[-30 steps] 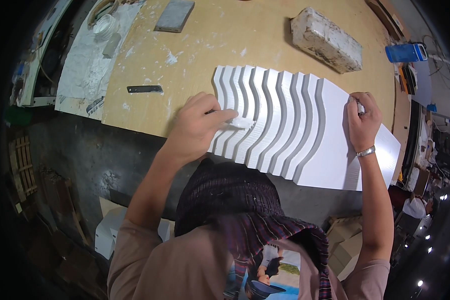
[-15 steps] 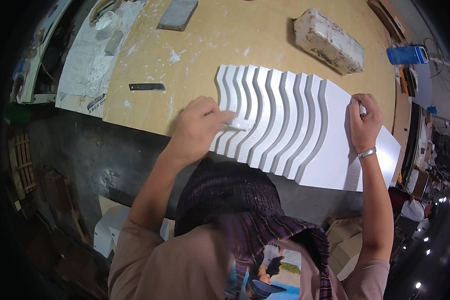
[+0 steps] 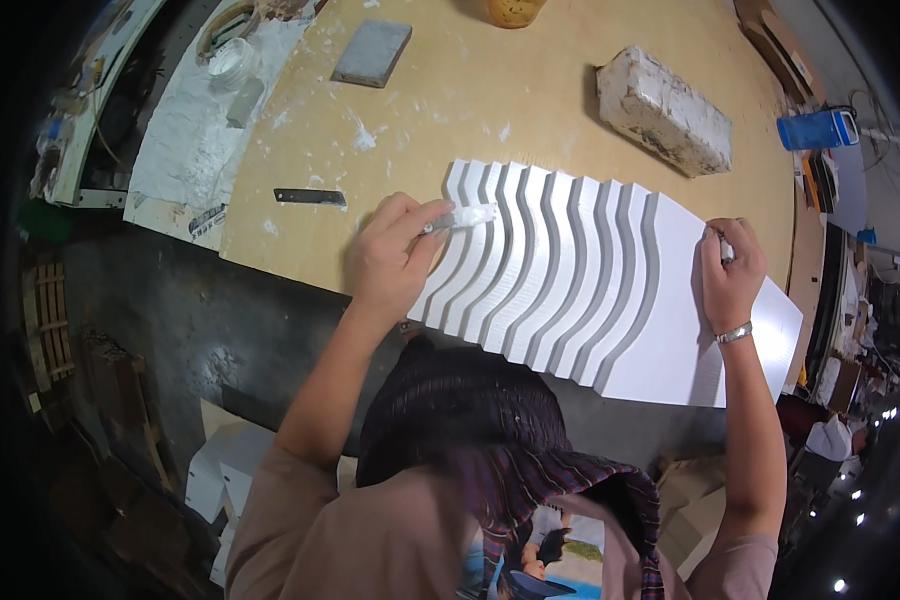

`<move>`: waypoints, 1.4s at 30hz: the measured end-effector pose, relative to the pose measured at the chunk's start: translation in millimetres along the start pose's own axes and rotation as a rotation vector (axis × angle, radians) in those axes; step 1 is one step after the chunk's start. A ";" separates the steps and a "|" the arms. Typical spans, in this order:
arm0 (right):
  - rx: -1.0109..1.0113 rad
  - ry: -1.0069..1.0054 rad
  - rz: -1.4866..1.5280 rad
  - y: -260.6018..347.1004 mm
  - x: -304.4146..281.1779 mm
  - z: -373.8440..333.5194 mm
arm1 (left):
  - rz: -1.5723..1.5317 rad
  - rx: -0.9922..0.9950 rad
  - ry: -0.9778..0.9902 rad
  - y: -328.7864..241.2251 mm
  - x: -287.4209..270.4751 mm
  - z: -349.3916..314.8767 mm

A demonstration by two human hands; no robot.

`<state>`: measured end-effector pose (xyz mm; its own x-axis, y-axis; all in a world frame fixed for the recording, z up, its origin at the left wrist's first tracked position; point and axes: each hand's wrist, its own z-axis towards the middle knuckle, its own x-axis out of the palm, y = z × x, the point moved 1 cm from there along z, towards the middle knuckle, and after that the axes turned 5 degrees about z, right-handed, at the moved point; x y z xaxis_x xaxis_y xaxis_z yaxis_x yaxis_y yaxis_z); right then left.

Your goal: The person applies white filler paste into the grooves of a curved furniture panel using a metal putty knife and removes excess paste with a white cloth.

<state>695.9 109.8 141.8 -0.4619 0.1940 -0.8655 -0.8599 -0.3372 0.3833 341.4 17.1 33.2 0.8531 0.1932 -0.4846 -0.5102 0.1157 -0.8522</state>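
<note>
A white panel (image 3: pixel 690 340) with several wavy raised ribs lies at the table's near edge and juts a little over it. My left hand (image 3: pixel 395 250) is closed around a small scraper (image 3: pixel 470 216) smeared with white paste, its tip over the ribs at the panel's left part. At the flat, smooth right part of the panel, my right hand (image 3: pixel 735 265) is closed on a small grey-white piece (image 3: pixel 726 248). The fingers hide most of that piece, so its kind is unclear.
On the paste-spotted wooden table (image 3: pixel 470 110) lie a black blade-like strip (image 3: pixel 310 197), a grey flat block (image 3: pixel 372 53) and a long stained white block (image 3: pixel 663 110). A white tub (image 3: pixel 234 63) stands far left; a blue container (image 3: pixel 818 130) is far right.
My left hand has moved the scraper farther from me across the ribs, and the blade now shows more clearly. My right hand stays at the panel's right part. The whole view has shifted slightly.
</note>
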 end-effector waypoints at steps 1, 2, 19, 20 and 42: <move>-0.011 -0.020 0.008 0.4 0.4 0.5 | 0.000 -0.007 -0.046 0.9 1.7 1.3; -0.012 -0.020 0.007 0.7 0.3 0.4 | 0.000 -0.007 -0.046 1.1 4.1 2.2; -0.002 -0.017 0.063 2.1 -0.4 3.3 | 0.006 -0.036 -0.066 3.9 19.0 21.5; -0.011 -0.014 0.068 2.3 -0.4 3.8 | 0.009 -0.040 -0.075 4.8 19.6 23.1; 0.036 0.051 0.213 1.6 -4.7 3.3 | 0.022 -0.107 -0.103 -5.6 16.9 46.8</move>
<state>696.0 111.4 147.5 -0.6233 0.0742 -0.7784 -0.7515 -0.3323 0.5700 353.5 65.4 39.0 0.8233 0.2937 -0.4857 -0.5100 0.0069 -0.8602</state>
